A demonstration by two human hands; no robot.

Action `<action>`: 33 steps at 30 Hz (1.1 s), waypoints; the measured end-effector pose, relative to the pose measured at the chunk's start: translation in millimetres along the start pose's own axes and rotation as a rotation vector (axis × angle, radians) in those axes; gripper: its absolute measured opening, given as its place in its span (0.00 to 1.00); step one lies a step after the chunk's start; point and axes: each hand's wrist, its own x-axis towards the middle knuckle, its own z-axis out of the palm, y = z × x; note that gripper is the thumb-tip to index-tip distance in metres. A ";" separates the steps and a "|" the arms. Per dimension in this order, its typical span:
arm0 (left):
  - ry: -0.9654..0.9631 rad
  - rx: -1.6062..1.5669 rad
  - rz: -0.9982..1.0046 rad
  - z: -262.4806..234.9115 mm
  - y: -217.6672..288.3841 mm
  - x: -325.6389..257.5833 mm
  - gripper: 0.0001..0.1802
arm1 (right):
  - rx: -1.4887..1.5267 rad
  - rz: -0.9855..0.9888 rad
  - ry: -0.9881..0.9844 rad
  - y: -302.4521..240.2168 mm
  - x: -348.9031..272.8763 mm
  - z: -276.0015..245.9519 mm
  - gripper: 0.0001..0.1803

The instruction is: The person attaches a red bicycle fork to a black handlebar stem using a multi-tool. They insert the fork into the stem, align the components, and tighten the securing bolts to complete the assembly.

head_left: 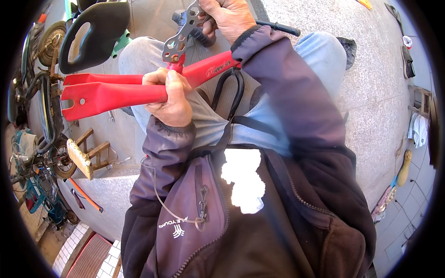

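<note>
A red bicycle frame (120, 94) lies across in front of me over my jeans, its two slotted fork ends pointing left. My left hand (170, 96) is closed around it, thumb on top, near where the two arms join. Just above the thumb, a flat grey metal spanner with many holes (183, 33) sits at the bolt on a short red upright of the frame. My right hand (228, 22) is closed on the spanner's upper end, at the top edge of the view. Behind it is a dark rounded part (202, 37), partly hidden.
Upper left stands a black plastic panel with a cut-out (96, 38). Farther left are parked bicycles (45, 109) and a small wooden stool (88, 156). A small wrench (111, 116) lies on the floor by my leg. Black curved tubing (239, 88) lies between my knees.
</note>
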 end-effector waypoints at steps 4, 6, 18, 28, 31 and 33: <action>-0.013 -0.033 0.020 -2.1 -2.2 0.5 0.06 | -0.083 -0.174 -0.053 -3.8 13.0 16.9 0.16; -0.030 -0.023 0.049 -5.7 -3.3 2.2 0.08 | -0.088 -0.212 -0.115 -5.0 20.9 21.0 0.17; -0.152 0.016 -0.057 13.5 14.3 10.7 0.09 | 0.234 -0.128 0.051 3.9 15.6 -9.5 0.19; -0.102 -0.048 -0.078 5.1 8.4 13.2 0.09 | 0.108 -0.072 0.030 -7.5 9.9 -1.1 0.17; -0.122 -0.019 -0.071 3.9 7.0 15.4 0.09 | 0.040 -0.110 0.113 -7.2 2.3 -3.6 0.17; -0.144 -0.004 -0.099 3.1 9.9 15.9 0.08 | -0.001 -0.179 0.097 -6.9 8.1 -10.8 0.17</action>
